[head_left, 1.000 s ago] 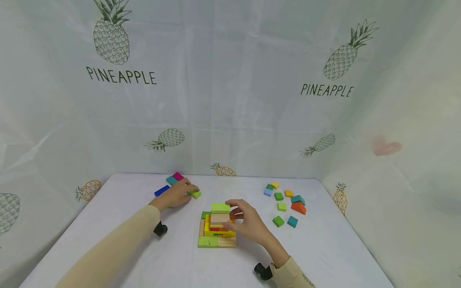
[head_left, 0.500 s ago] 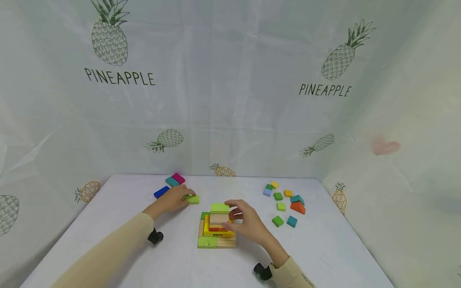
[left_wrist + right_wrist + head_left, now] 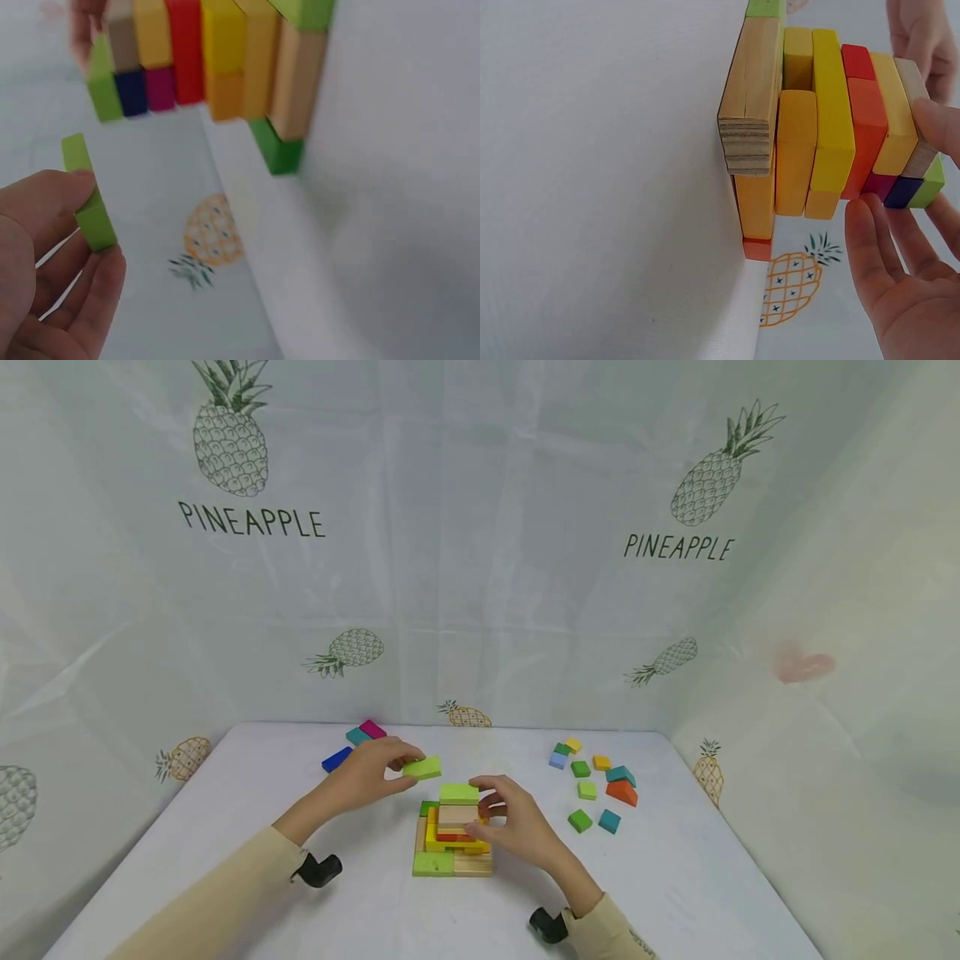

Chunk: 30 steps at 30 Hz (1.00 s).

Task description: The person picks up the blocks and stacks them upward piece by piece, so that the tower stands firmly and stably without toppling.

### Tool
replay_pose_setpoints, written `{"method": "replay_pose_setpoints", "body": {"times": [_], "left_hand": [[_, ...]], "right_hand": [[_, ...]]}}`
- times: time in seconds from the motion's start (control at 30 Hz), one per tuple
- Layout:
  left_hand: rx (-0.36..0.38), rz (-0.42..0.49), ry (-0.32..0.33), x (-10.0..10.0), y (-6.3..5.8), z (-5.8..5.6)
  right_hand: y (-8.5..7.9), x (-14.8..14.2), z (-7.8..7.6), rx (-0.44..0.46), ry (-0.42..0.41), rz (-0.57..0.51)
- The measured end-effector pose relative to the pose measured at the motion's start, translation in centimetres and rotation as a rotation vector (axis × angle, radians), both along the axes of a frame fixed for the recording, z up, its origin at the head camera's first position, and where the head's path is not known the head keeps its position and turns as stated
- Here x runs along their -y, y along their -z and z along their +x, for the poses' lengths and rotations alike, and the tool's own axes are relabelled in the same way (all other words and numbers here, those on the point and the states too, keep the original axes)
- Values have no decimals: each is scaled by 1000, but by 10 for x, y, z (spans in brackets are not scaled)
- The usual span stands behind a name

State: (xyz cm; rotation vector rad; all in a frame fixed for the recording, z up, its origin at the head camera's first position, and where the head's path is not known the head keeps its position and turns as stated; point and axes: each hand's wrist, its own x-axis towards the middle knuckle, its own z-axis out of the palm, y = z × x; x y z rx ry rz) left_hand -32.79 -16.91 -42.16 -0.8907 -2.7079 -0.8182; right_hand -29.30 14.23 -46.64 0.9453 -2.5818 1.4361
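Note:
My left hand pinches a light green wooden block between thumb and fingers, in the air just behind and left of the block tower. In the left wrist view the thumb lies on one face of that light green block and the fingertips are at its end. My right hand is curved round the tower's upper right side. The right wrist view has its thumb on a plain wood block and fingertips by the purple block. Another light green block tops the tower.
Several small loose blocks, among them a red-orange triangle and a teal block, lie on the right of the white table. At the back left lie a blue block, a teal block and a magenta block.
The left hand has lifted the light green block off the table and carried it right, towards the tower. The right hand has stayed at the tower.

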Motion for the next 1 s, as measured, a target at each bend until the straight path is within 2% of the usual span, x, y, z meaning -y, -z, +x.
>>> {"method": "replay_pose_setpoints", "body": {"times": [0.13, 0.23, 0.43, 0.6, 1.0], "left_hand": [[-40, -11, 80, -10, -11, 18], [-34, -15, 127, -18, -15, 29], [-20, -30, 161, -34, -15, 42], [-37, -49, 172, -42, -8, 46], [-86, -18, 153, -49, 2, 45]], "right_hand": [[0, 0, 0, -2, 1, 1], [0, 0, 0, 10, 2, -6], [1, 0, 0, 26, 0, -28], [1, 0, 1, 19, -9, -33], [2, 0, 1, 8, -25, -46]]}}
